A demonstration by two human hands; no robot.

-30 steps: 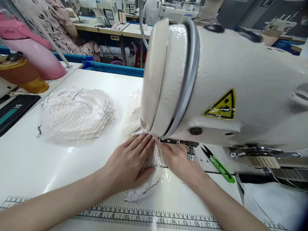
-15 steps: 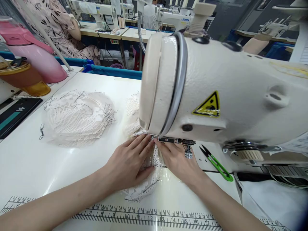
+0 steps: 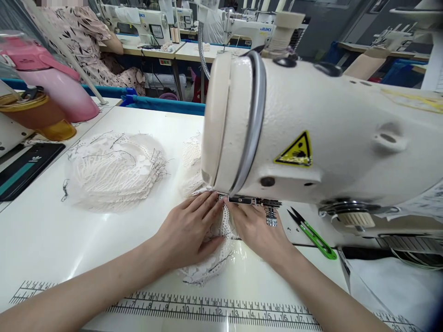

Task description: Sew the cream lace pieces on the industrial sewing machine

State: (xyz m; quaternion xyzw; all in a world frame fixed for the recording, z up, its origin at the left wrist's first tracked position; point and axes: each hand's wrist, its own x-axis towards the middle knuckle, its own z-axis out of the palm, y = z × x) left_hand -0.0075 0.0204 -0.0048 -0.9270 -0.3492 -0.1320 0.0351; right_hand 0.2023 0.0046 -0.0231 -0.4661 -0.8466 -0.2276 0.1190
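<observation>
My left hand [image 3: 188, 228] lies flat, fingers stretched out, pressing a white lace piece [image 3: 207, 267] onto the table under the head of the cream sewing machine [image 3: 311, 133]. My right hand [image 3: 258, 226] lies flat on the same lace from the right, fingertips meeting the left ones at the presser foot, which the machine head hides. The lace trails toward me between both wrists.
A pile of white lace pieces [image 3: 114, 168] lies at the left. Green thread snips [image 3: 313, 235] rest right of my right hand. A printed ruler [image 3: 207, 311] runs along the table's near edge. Pink and brown bottles [image 3: 51, 83], a phone [image 3: 24, 168] at far left. Another person sits behind.
The view has tilted up slightly. Both hands stay flat on the lace at the machine; the lace has crept a little toward the needle.
</observation>
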